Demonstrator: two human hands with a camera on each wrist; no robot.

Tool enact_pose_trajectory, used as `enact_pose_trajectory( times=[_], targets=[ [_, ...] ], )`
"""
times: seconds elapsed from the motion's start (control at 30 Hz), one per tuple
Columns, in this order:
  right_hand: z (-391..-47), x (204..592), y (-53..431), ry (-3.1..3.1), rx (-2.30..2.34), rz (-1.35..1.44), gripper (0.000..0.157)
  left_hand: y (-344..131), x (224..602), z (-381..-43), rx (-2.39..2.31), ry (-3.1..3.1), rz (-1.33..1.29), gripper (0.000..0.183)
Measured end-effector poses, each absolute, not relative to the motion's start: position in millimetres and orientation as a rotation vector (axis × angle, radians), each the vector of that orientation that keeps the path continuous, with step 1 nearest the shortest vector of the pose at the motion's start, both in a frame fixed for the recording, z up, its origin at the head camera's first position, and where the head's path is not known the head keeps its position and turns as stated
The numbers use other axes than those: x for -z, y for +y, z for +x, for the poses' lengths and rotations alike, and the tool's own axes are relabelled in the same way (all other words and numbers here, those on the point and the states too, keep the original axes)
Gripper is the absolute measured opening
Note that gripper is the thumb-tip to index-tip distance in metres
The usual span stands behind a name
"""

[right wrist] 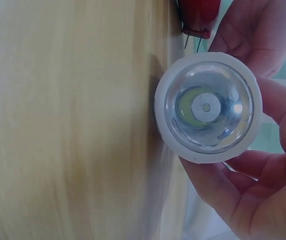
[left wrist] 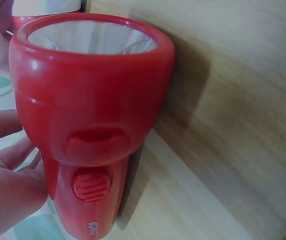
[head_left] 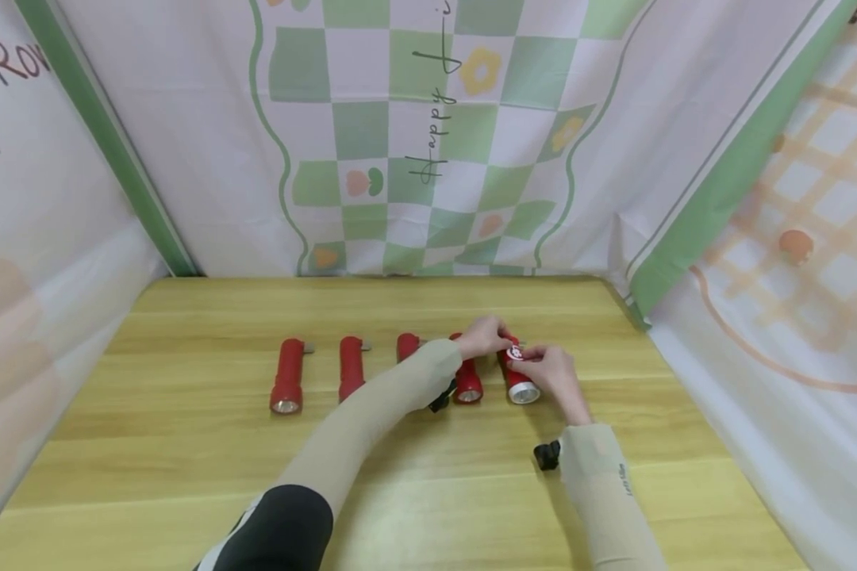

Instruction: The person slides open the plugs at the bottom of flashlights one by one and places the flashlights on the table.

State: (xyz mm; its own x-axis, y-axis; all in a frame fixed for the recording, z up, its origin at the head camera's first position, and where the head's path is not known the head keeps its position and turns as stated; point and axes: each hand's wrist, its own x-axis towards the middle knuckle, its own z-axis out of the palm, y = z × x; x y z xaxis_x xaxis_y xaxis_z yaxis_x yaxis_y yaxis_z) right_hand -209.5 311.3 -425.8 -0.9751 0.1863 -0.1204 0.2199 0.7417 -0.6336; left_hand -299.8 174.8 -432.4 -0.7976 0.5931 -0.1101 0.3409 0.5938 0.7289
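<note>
At the right end of a row lies a red flashlight with a silver-white rim [head_left: 524, 393], its lens facing the person. My right hand [head_left: 553, 370] grips its body from the right, thumb and fingers on either side, as the right wrist view shows around the pale lens ring [right wrist: 208, 156]. From the left, my left hand [head_left: 484, 337] pinches the same flashlight near its tail end. A round white emblem [head_left: 515, 353] shows between the two hands. Under the left wrist lies an all-red flashlight [head_left: 468, 386], which fills much of the left wrist view with its ribbed switch [left wrist: 91, 185].
Further left in the row lie more red flashlights, one at the far left [head_left: 287, 381], one beside it [head_left: 351, 365], and one [head_left: 407, 346] partly hidden by the left sleeve. Metal prongs stick out of their tails. Printed curtains [head_left: 428, 143] enclose the wooden table [head_left: 428, 507].
</note>
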Motion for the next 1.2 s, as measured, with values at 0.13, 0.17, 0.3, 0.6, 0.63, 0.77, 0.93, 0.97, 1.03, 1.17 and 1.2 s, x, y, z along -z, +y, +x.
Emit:
enact_pose_trajectory(
  times=[0.13, 0.17, 0.3, 0.6, 0.63, 0.77, 0.93, 0.97, 1.03, 1.17, 1.2],
  targets=[
    [-210, 427, 313, 2.878, 1.058, 0.345, 0.039, 175, 430, -298, -1.022, 2.488, 0.768, 0.019],
    [-210, 427, 313, 2.878, 1.054, 0.346, 0.039, 175, 430, -298, -1.019, 2.490, 0.771, 0.019],
    [-210, 427, 312, 2.869, 1.053, 0.352, 0.038, 173, 429, -298, -1.022, 2.492, 0.771, 0.019],
    [-208, 423, 311, 2.825, 1.060, 0.324, 0.040, 173, 432, -297, -1.028, 2.511, 0.730, 0.020],
    [-208, 423, 311, 2.826, 1.054, 0.324, 0.040, 173, 432, -298, -1.031, 2.512, 0.724, 0.021],
    [-207, 422, 311, 2.837, 1.023, 0.286, 0.044, 170, 431, -298, -1.038, 2.509, 0.706, 0.023],
    [-206, 421, 313, 2.878, 0.972, 0.240, 0.045, 161, 427, -297, -1.057, 2.514, 0.678, 0.030],
    [-206, 420, 313, 2.885, 0.964, 0.238, 0.045, 160, 426, -296, -1.059, 2.518, 0.673, 0.032],
    [-206, 419, 314, 2.891, 0.946, 0.239, 0.045, 157, 423, -295, -1.058, 2.527, 0.667, 0.034],
    [-204, 416, 315, 2.889, 0.926, 0.241, 0.047, 153, 421, -293, -1.048, 2.544, 0.686, 0.035],
    [-204, 415, 314, 2.889, 0.923, 0.236, 0.047, 152, 421, -293, -1.039, 2.554, 0.699, 0.035]
  ],
)
